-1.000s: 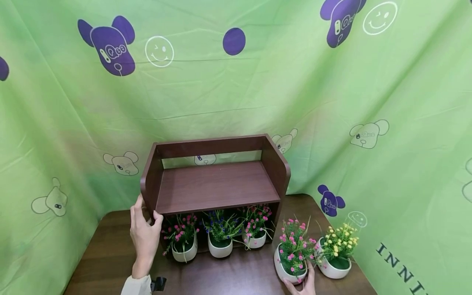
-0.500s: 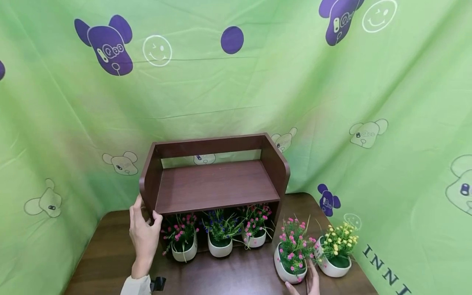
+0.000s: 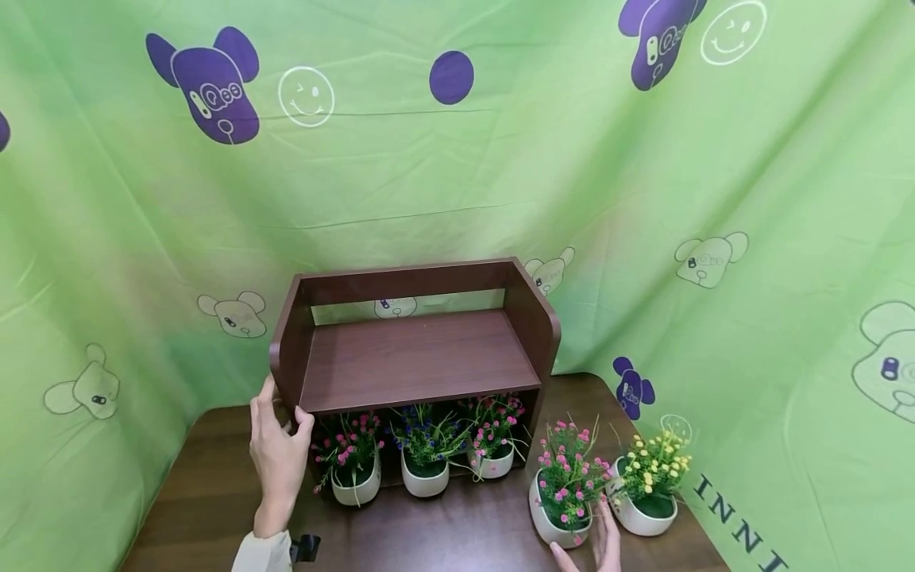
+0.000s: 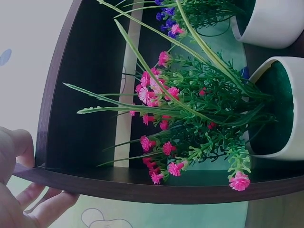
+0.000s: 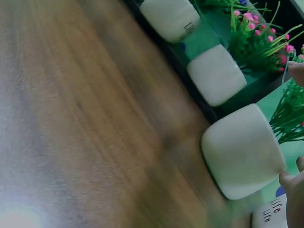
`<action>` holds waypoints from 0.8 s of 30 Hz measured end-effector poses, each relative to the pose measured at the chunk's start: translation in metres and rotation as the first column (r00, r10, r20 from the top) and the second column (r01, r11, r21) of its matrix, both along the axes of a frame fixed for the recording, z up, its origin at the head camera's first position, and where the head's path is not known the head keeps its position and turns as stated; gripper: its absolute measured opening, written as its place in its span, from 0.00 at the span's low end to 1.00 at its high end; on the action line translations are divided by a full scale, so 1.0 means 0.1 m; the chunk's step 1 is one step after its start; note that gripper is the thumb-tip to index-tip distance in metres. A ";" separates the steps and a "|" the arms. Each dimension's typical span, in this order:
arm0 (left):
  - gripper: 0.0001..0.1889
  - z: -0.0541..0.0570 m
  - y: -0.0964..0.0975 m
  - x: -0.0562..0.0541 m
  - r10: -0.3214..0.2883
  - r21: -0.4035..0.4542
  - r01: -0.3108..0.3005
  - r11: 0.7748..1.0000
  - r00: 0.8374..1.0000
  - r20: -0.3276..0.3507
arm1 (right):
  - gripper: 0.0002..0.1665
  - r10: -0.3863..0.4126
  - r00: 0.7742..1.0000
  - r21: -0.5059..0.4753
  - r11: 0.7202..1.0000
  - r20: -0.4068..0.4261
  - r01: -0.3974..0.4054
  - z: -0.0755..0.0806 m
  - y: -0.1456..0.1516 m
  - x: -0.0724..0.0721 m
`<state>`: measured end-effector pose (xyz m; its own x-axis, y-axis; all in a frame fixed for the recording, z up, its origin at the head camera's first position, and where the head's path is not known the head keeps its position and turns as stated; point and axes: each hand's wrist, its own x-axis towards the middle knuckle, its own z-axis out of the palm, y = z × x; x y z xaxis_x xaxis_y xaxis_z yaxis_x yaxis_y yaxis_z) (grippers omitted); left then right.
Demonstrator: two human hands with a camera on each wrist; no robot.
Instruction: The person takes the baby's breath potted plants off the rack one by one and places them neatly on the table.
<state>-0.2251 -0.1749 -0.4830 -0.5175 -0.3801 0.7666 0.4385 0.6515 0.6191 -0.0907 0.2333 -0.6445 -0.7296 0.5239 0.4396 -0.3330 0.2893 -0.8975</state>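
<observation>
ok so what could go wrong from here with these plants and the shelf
The pink plant beside the right hand overlaps the yellow plant in the head view, so moving it might snag flowers or nudge its neighbour. The left hand grips the shelf by its side; a tug could shift it and perhaps jostle the three plants at its lower opening.

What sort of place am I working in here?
Perhaps a curtained-off booth or staged setup: a green curtain with cartoon prints hangs behind and at both sides, and a wooden table holds a small shelf and potted flowers.
</observation>
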 end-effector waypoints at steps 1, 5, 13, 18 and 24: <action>0.38 0.00 0.00 0.00 0.000 -0.004 0.000 1.000 1.000 -0.001 | 0.67 0.008 1.000 -0.008 1.000 -0.021 -0.008 0.02 0.00 0.00; 0.39 0.00 0.00 -0.01 -0.001 -0.010 0.001 1.000 1.000 -0.003 | 0.66 0.055 0.991 -0.045 0.997 -0.123 -0.061 0.09 0.04 0.01; 0.38 -0.02 -0.01 -0.01 0.006 -0.013 -0.006 1.000 1.000 -0.002 | 0.64 0.079 0.984 -0.050 0.995 -0.161 -0.088 0.30 0.08 0.00; 0.38 -0.02 0.00 0.00 0.011 -0.016 -0.011 1.000 1.000 -0.001 | 0.65 0.076 0.990 -0.038 0.996 -0.116 -0.081 0.45 0.03 -0.01; 0.39 -0.01 0.00 -0.01 0.002 -0.009 -0.002 1.000 1.000 -0.006 | 0.63 0.108 0.993 -0.077 0.991 -0.047 -0.111 0.65 -0.04 -0.01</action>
<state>-0.2263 -0.1749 -0.4843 -0.5123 -0.3740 0.7731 0.4411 0.6578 0.6106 -0.0916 0.2292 -0.5792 -0.7661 0.4763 0.4315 -0.3968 0.1777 -0.9006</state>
